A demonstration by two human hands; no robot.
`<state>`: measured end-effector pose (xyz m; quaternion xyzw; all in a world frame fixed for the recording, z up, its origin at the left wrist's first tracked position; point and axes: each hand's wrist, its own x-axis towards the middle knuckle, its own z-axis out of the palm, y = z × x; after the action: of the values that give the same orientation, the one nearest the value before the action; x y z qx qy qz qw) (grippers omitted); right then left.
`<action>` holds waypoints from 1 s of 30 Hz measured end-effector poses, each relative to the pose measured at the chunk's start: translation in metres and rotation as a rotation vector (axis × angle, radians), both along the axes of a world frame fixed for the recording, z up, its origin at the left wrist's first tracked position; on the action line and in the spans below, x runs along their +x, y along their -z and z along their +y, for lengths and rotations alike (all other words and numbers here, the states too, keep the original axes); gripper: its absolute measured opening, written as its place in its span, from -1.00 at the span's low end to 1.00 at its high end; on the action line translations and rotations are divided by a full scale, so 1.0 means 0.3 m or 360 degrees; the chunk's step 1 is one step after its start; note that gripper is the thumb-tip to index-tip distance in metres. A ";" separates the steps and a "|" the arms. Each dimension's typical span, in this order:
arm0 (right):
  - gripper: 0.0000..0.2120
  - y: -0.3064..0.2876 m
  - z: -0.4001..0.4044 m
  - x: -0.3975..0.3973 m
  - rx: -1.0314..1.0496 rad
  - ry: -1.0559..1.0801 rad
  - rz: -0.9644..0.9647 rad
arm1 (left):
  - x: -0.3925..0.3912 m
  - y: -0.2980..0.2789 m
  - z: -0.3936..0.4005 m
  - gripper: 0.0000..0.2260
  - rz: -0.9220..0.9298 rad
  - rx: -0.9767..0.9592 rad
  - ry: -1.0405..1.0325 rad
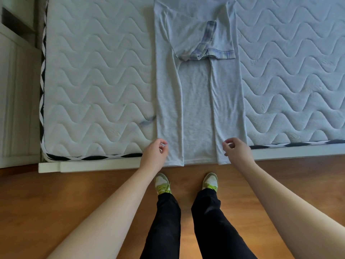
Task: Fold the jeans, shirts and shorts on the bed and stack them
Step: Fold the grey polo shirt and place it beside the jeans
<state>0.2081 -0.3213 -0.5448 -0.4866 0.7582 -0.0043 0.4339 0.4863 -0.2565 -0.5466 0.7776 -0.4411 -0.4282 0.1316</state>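
A light grey T-shirt lies flat on the white quilted mattress. Both its sides are folded inward, and its sleeves with plaid cuffs are crossed over the upper middle. The hem hangs a little over the bed's near edge. My left hand is at the shirt's lower left corner and my right hand at its lower right corner. The fingers of both are loosely curled just over the cloth, which lies flat and unlifted. No jeans, shorts or stack are in view.
The bed's white frame runs along the near edge, with wooden floor below it. My legs and green-laced shoes stand close to the frame. A white cabinet stands to the left of the bed.
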 end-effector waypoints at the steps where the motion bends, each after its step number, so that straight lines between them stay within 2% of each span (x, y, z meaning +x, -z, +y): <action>1: -0.82 -0.004 -0.008 0.019 0.0019 0.0042 -0.0056 | 0.014 -0.005 -0.015 -0.89 0.0004 -0.0004 0.0017; 8: -0.79 0.017 -0.159 0.182 0.0030 0.0389 -0.0536 | 0.081 -0.010 -0.190 -0.86 0.0015 -0.0055 0.0094; 15: -0.82 0.032 -0.455 0.338 0.0042 0.0529 -0.0956 | 0.058 0.005 -0.449 -0.85 -0.0033 -0.0113 -0.0023; 19: -0.71 0.002 -0.613 0.372 0.0127 0.0578 -0.1051 | 0.030 -0.029 -0.575 -0.81 -0.0057 -0.0069 0.0005; 26: -0.38 -0.032 -0.812 0.466 0.0392 0.0580 -0.1096 | 0.028 -0.061 -0.739 -0.65 -0.0099 0.0079 0.0100; 28: -0.39 -0.011 -0.867 0.506 0.0413 0.0642 -0.1099 | 0.032 -0.040 -0.782 -0.65 -0.0090 0.0027 0.0114; 30: -0.54 0.023 -0.924 0.543 0.0371 0.0818 -0.1098 | 0.041 -0.009 -0.819 -0.64 -0.0097 -0.0049 0.0141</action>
<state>0.3711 -0.5985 -0.5516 -0.2003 0.6608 -0.1887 0.6983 0.4985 -0.5021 -0.5439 0.7680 -0.4853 -0.4029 0.1110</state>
